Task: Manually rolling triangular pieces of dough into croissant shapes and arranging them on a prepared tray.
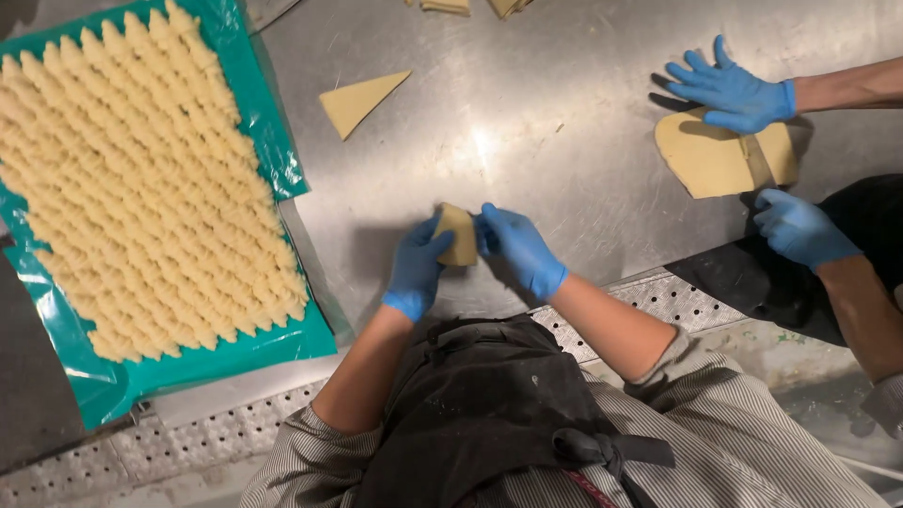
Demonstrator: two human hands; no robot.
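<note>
Blue-gloved, both of the person's hands are closed on one small pale-yellow wedge of dough (459, 235), which sits on the scratched steel worktable (564, 113) just ahead of the dark apron. The left hand (417, 266) pinches its near-left edge with thumb and fingers, while the right hand (519, 249) grips the right edge, so the piece is clamped between them. The wedge stands with its long axis running away from the person, narrower end toward the far side of the table, wider end nearest the body.

Farther up the table lies a flat triangular cut of the same dough (359, 100), its sharp tip pointing right, well apart from the hands. To the left, a teal plastic sheet (273, 141) carries dense rows of shaped pale dough pieces (141, 188). On the right, a co-worker's two blue-gloved hands (734, 94) work at a larger flat dough slab (715, 160), one resting on its upper edge.
</note>
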